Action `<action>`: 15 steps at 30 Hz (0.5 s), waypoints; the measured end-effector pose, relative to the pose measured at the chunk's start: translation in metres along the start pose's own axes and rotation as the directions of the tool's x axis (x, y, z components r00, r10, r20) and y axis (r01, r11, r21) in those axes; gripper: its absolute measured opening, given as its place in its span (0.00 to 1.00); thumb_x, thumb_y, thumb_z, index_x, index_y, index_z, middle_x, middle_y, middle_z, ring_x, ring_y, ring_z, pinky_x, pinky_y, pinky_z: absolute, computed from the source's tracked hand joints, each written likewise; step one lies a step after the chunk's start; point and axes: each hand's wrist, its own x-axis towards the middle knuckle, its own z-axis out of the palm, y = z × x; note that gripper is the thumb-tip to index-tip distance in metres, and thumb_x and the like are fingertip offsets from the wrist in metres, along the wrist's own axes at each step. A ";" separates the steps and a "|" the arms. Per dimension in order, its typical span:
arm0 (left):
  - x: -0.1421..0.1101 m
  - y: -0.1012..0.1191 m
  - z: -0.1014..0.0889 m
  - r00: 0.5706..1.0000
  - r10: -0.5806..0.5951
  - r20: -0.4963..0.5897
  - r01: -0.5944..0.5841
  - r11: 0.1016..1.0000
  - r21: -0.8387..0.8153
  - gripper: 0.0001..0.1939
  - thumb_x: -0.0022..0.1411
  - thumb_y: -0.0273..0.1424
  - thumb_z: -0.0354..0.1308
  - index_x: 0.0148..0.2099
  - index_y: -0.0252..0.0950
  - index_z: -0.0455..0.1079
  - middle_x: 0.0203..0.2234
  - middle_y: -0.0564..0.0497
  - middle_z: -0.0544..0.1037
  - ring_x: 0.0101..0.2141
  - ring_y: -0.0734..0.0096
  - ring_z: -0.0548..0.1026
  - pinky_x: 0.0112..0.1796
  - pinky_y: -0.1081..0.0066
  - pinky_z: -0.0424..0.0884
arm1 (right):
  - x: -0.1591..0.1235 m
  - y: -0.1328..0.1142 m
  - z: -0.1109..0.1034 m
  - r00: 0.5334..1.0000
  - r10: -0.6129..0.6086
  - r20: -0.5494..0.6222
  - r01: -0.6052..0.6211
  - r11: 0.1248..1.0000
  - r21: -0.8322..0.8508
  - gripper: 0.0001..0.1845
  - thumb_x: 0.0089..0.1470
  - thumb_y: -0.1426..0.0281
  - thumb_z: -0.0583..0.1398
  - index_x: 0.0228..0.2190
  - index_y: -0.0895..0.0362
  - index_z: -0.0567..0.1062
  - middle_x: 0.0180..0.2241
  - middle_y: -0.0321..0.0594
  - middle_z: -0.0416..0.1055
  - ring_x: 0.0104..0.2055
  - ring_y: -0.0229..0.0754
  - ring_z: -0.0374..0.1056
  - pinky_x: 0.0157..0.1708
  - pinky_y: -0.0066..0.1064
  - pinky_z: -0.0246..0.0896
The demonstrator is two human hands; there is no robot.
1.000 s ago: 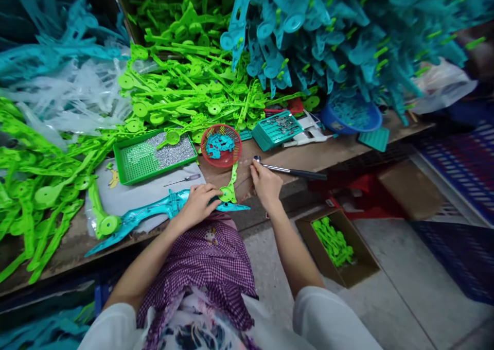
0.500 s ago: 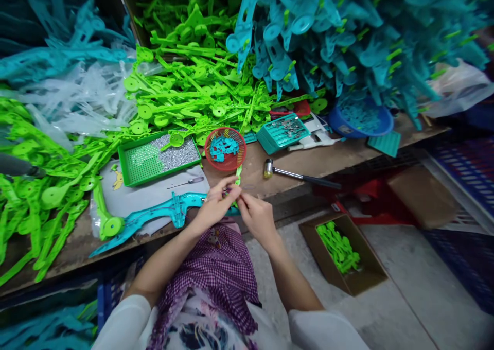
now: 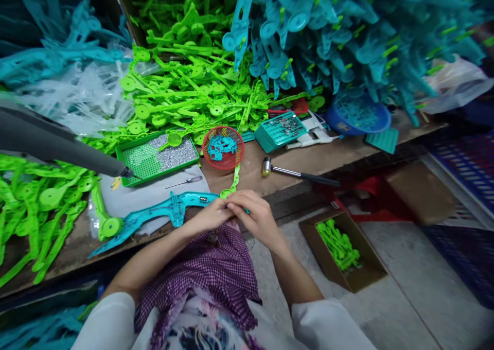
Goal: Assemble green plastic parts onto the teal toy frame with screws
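My left hand and my right hand meet at the right end of a long teal plastic part. Both sets of fingers are closed and pressed together; whatever lies between them is hidden. Just beyond the fingertips a lime-green plastic arm with a round end points away toward the red basket. A small dark metallic piece sits in the teal part, left of my hands. Another lime-green arm lies against the teal part's left end.
A dark grey power tool with a thin bit reaches in from the left. Nearby are a green tray of screws, a screwdriver, a red basket, a teal tray and a hammer. Green and teal parts pile up behind.
The grey power tool has swung further in from the left. My right hand has moved over the left fingertips, and the lime-green arm beyond them shows more.
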 end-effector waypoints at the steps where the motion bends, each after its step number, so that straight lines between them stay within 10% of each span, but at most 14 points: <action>1: -0.001 0.003 0.001 1.000 0.003 0.031 -0.004 0.999 0.034 0.21 0.63 0.44 0.50 0.24 0.34 0.64 0.21 0.52 0.70 0.25 0.74 0.68 0.29 0.73 0.66 | 0.000 -0.004 0.001 0.998 0.055 -0.003 -0.054 0.995 0.087 0.08 0.60 0.69 0.57 0.36 0.53 0.78 0.36 0.40 0.78 0.41 0.40 0.72 0.42 0.35 0.67; 8: -0.010 0.037 -0.006 0.965 -0.035 0.260 -0.086 0.894 0.439 0.23 0.64 0.49 0.53 0.46 0.33 0.70 0.36 0.47 0.76 0.34 0.67 0.73 0.37 0.68 0.69 | 0.004 0.005 -0.016 0.799 0.598 -0.067 -0.314 0.509 0.801 0.13 0.50 0.57 0.64 0.27 0.53 0.71 0.16 0.25 0.56 0.14 0.28 0.46 0.17 0.25 0.51; 12: 0.006 0.026 -0.019 0.987 0.155 0.034 -0.134 0.703 0.699 0.25 0.65 0.42 0.54 0.59 0.34 0.62 0.52 0.39 0.70 0.51 0.56 0.70 0.50 0.58 0.66 | 0.002 0.035 -0.027 0.671 0.686 -0.283 -0.386 0.648 0.656 0.16 0.43 0.56 0.66 0.27 0.55 0.72 0.15 0.24 0.51 0.16 0.28 0.42 0.16 0.25 0.40; 15: 0.027 0.006 -0.018 0.977 0.199 -0.078 -0.049 0.568 0.822 0.24 0.66 0.35 0.54 0.61 0.32 0.61 0.58 0.35 0.65 0.57 0.50 0.64 0.54 0.51 0.63 | 0.003 0.051 -0.029 0.688 0.654 -0.314 -0.479 0.734 0.481 0.18 0.46 0.54 0.63 0.29 0.56 0.74 0.18 0.28 0.60 0.18 0.30 0.48 0.18 0.26 0.44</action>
